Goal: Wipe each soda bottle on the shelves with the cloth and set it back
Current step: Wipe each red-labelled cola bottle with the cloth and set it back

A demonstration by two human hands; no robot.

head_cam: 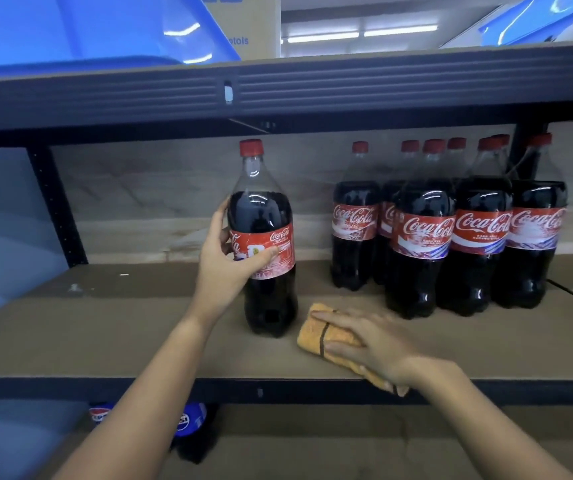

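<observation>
While the right hand (369,344) lies flat on the cloth (326,336), the left hand (224,259) grips the upright, cap-up bottle (264,237)

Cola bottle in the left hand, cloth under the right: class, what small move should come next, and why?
Probably lift the orange cloth to the cola bottle. The left hand holds it upright, apart from the group, while the right hand rests flat on the cloth.
</observation>
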